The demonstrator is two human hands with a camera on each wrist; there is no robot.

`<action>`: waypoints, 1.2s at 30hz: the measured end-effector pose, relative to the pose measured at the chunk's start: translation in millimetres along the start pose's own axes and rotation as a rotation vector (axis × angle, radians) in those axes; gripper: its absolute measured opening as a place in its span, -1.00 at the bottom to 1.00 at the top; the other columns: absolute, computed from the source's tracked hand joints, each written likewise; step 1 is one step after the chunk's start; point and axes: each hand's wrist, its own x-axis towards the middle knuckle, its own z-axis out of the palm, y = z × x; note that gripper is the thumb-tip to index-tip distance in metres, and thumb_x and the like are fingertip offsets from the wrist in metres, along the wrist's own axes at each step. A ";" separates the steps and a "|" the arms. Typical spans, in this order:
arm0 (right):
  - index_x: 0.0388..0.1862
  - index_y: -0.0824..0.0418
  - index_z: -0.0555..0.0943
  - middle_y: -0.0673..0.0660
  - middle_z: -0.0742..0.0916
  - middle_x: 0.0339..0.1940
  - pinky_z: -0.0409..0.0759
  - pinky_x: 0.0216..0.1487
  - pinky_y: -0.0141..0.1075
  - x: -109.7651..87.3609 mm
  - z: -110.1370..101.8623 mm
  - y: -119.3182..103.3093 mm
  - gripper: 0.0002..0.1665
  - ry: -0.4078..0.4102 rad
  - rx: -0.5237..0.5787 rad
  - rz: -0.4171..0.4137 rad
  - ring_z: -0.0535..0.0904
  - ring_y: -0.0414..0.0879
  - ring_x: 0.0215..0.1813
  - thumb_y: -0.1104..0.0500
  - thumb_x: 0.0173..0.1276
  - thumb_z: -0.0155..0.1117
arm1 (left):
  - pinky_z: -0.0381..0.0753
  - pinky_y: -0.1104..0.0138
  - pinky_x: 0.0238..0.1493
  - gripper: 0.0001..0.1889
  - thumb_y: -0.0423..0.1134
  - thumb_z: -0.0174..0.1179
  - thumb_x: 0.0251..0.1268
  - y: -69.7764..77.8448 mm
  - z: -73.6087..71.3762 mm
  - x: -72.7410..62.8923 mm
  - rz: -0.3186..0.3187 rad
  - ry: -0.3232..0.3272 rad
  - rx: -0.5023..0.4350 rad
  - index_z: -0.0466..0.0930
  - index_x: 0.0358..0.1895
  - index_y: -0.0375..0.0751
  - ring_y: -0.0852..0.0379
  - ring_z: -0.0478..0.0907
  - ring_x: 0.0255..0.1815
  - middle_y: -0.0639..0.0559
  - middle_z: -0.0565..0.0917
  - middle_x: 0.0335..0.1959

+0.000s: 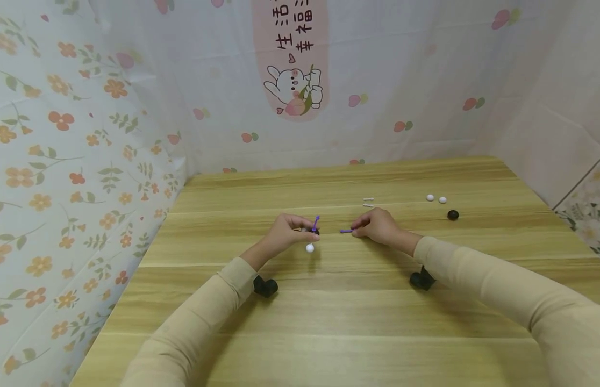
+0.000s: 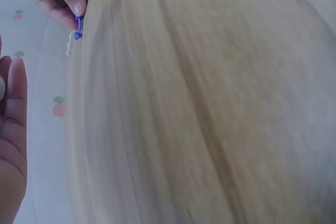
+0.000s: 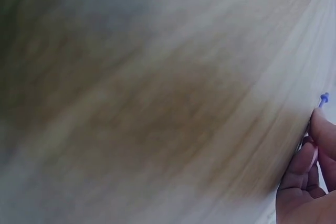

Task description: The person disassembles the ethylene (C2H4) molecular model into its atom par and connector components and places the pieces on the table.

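In the head view my left hand (image 1: 289, 231) grips a small black ball (image 1: 316, 233) between thumb and fingers. A purple connector stick (image 1: 316, 221) stands up from this ball. Below it hangs a white ball (image 1: 309, 248), and another pale bit shows among the fingers. My right hand (image 1: 376, 227), a short way to the right, pinches one end of a second purple connector stick (image 1: 347, 231), its free end pointing toward the left hand. The right wrist view shows the tip of that purple stick (image 3: 324, 98) beyond the thumb.
Two short white connector sticks (image 1: 368, 202) lie behind the right hand. Farther right are two white balls (image 1: 430, 198) and a loose black ball (image 1: 452, 215) on the wooden table (image 1: 329, 322). Black wrist-camera mounts (image 1: 266, 287) sit under both wrists. Patterned curtains stand behind and left.
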 end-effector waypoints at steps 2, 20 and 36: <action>-0.26 0.27 0.78 0.11 0.78 -0.26 0.51 -0.10 -0.20 0.2 0.0 0.1 -0.83 -0.005 0.002 0.003 0.62 -0.03 -0.14 0.22 0.17 0.48 | 0.51 0.30 -0.15 -0.83 -0.33 0.44 0.11 0.8 0.9 -0.7 -0.001 0.003 -0.013 0.75 -0.24 -0.33 0.13 0.54 -0.19 -0.10 0.73 -0.20; -0.17 0.30 0.75 0.15 0.77 -0.19 0.52 -0.04 -0.16 -3.1 -4.6 -0.1 -0.77 -0.038 0.043 0.024 0.60 0.01 -0.08 0.21 0.21 0.46 | 0.64 0.36 -0.18 -0.63 -0.44 0.43 0.07 1.8 6.4 1.6 -0.028 0.018 -0.046 0.62 -0.04 -0.57 0.20 0.63 -0.32 -0.16 0.71 -0.16; -0.10 0.27 0.74 0.14 0.75 -0.15 0.59 -0.34 -0.29 -8.5 -13.6 3.7 -0.73 -0.046 0.159 0.103 0.56 -0.11 -0.29 0.16 0.27 0.42 | 0.63 0.28 -0.03 -0.65 -0.46 0.31 0.23 -1.0 6.5 5.0 -0.016 -0.041 -0.014 0.59 0.07 -0.51 0.14 0.65 -0.13 -0.20 0.59 0.10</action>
